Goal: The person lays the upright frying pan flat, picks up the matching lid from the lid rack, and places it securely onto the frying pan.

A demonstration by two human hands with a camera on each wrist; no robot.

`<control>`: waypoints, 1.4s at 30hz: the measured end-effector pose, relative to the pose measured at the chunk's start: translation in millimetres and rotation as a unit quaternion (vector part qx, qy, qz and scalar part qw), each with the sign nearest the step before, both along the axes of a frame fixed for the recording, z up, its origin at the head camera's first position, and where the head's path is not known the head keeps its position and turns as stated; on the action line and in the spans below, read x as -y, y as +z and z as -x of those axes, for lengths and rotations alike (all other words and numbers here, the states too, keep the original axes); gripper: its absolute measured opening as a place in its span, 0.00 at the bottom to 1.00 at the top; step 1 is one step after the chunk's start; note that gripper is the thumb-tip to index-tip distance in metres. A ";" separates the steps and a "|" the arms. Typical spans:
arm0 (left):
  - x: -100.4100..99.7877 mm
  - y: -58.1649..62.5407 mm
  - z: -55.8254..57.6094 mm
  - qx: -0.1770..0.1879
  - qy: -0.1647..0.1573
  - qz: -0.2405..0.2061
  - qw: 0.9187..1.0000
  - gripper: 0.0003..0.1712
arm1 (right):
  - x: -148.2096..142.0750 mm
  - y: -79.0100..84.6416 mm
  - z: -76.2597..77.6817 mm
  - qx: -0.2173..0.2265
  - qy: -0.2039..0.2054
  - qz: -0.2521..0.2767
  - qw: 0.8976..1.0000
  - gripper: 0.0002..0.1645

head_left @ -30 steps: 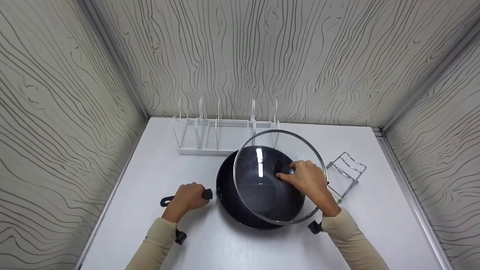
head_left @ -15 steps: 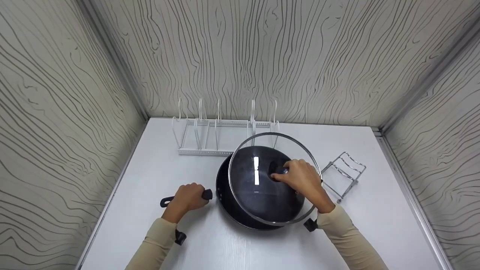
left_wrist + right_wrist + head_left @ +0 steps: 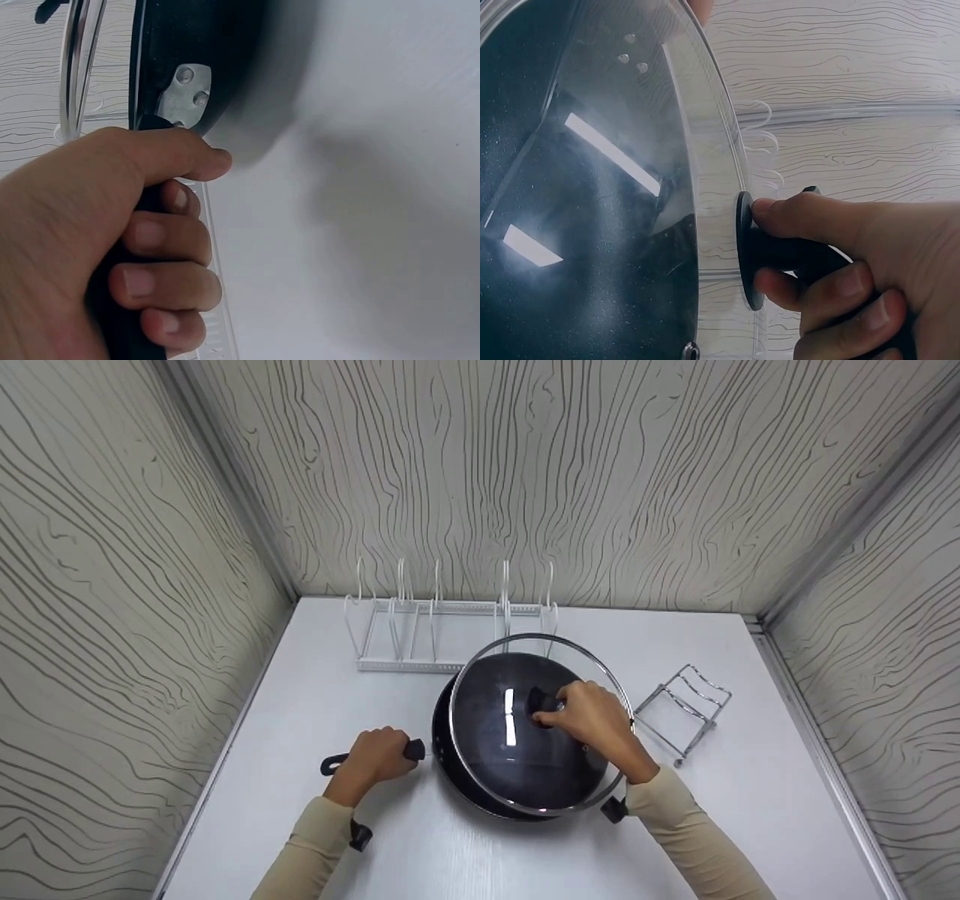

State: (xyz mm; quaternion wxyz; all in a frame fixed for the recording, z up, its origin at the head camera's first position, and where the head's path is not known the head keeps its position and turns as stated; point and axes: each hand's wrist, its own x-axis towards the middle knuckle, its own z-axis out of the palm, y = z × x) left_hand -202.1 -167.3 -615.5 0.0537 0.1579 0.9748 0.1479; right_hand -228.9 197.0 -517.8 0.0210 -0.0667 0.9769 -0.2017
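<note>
A dark wok (image 3: 444, 769) stands mid-table in the head view, its long black handle (image 3: 414, 748) pointing left. My left hand (image 3: 377, 754) grips that handle; in the left wrist view the fingers (image 3: 172, 240) wrap round it below a riveted metal bracket (image 3: 186, 97). Over the wok is a clear glass lid (image 3: 525, 735) with a metal rim, set off to the right of the wok's left edge. My right hand (image 3: 596, 720) holds the lid by its black knob (image 3: 540, 705). In the right wrist view, thumb and fingers curl round the knob's stem (image 3: 776, 251).
Behind the wok, a white wire rack (image 3: 409, 664) with upright hoops stands near the back wall (image 3: 480, 480). To the right lies a small chrome wire stand (image 3: 694, 701). Patterned panels flank the white table (image 3: 315, 660) on both sides.
My right hand has moved left and slightly down with the lid, which now covers more of the wok. My left hand and the wok have stayed in place.
</note>
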 end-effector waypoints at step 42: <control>-1.7 0.6 0.5 0.021 0.011 0.006 1.000 0.13 | 29.5 -21.9 10.5 0.035 0.019 -0.009 0.999 0.31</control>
